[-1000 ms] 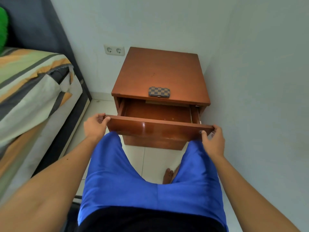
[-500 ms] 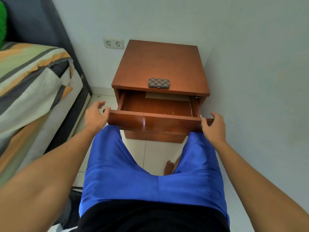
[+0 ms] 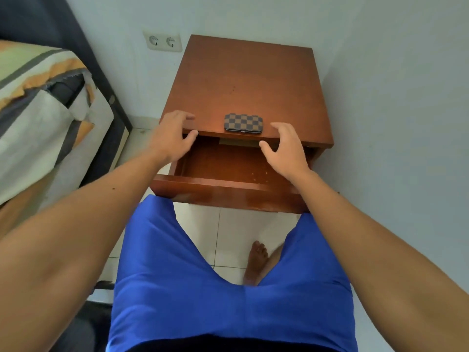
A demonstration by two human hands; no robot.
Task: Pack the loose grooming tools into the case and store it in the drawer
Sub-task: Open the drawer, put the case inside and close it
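A closed checkered brown grooming case [image 3: 243, 123] lies near the front edge of the wooden nightstand [image 3: 248, 80]. Below it the drawer [image 3: 228, 193] stands pulled out, its inside bare except for a few crumbs. My left hand [image 3: 171, 134] hovers at the nightstand's front edge, left of the case, fingers spread. My right hand [image 3: 285, 148] is just right of the case over the drawer, fingers apart. Neither hand touches the case.
A bed [image 3: 43, 118] with a striped cover stands close on the left. A double wall socket [image 3: 163, 42] is behind the nightstand. A white wall runs along the right. My blue shorts [image 3: 215, 288] and a bare foot [image 3: 256, 260] are below on the tiled floor.
Both hands let go of the drawer front's ends and moved up and inward, to either side of the case. The drawer is out farther than a second ago.
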